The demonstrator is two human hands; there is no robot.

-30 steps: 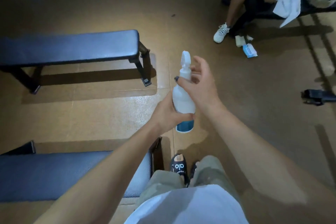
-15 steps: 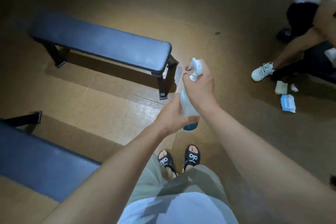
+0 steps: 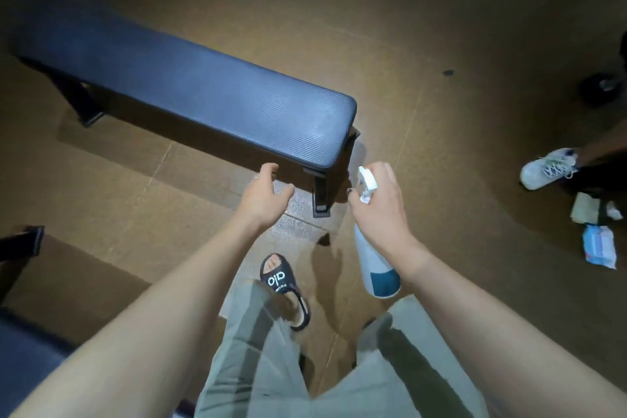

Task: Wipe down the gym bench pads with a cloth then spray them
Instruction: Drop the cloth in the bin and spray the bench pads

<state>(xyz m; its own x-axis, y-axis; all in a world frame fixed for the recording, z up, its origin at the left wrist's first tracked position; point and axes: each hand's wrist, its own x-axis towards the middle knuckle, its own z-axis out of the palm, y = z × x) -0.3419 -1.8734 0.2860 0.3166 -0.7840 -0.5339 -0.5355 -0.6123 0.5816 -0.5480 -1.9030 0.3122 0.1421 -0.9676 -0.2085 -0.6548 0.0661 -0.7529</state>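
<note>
A flat gym bench with a dark blue pad (image 3: pixel 210 92) stands ahead of me, its near end at centre. My right hand (image 3: pixel 383 210) grips the neck of a white spray bottle (image 3: pixel 373 265) with a blue base, just right of the bench's end; the nozzle points toward the pad. My left hand (image 3: pixel 264 197) hangs free in front of the bench's near end, fingers loosely curled, holding nothing. No cloth is in my hands.
A second bench pad (image 3: pixel 23 360) sits at the lower left. Another person's white sneaker (image 3: pixel 546 168) is at the right, with a wipes pack (image 3: pixel 600 246) and crumpled paper (image 3: pixel 590 210) on the floor. My sandalled foot (image 3: pixel 281 282) is on the brown floor.
My left hand has let go of the bottle and moved left toward the bench. The right hand alone holds the bottle. I have come closer to the bench.
</note>
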